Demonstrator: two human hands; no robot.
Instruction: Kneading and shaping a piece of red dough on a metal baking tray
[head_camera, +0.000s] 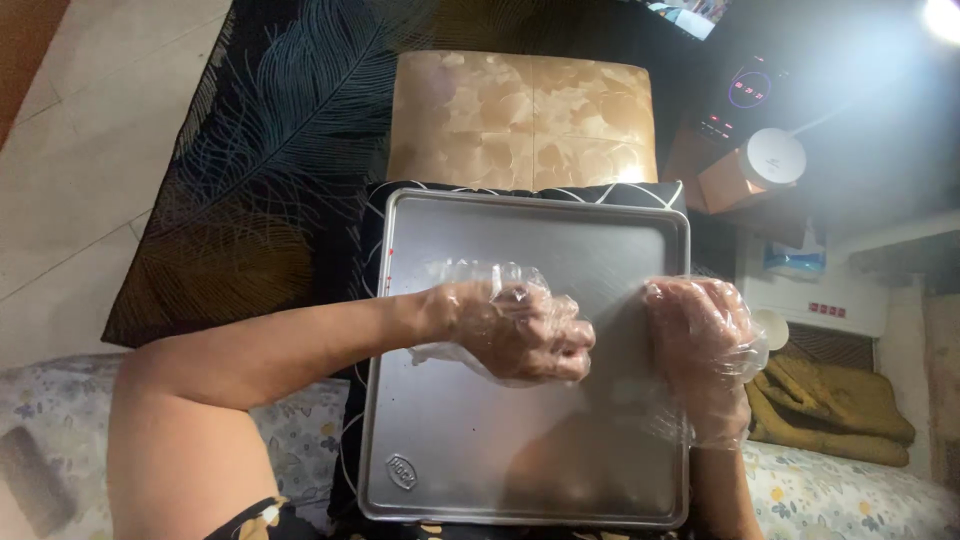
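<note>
A bare, shiny metal baking tray (470, 440) lies in front of me on a dark cushion. Both my hands wear thin clear plastic gloves and hover over the tray's middle. My left hand (510, 325) is curled into a loose fist with its fingers pointing right. My right hand (705, 345) is also curled, at the tray's right side, close to the left one. Whether anything small is pinched between them cannot be made out.
A gold-patterned stool top (525, 120) stands beyond the tray on a dark feather-print rug (260, 180). At the right are a white round-lidded jar (770, 160), a lit device (745, 90), a white box (820, 290) and a folded mustard cloth (830, 410). Floral bedding (300, 430) lies under me.
</note>
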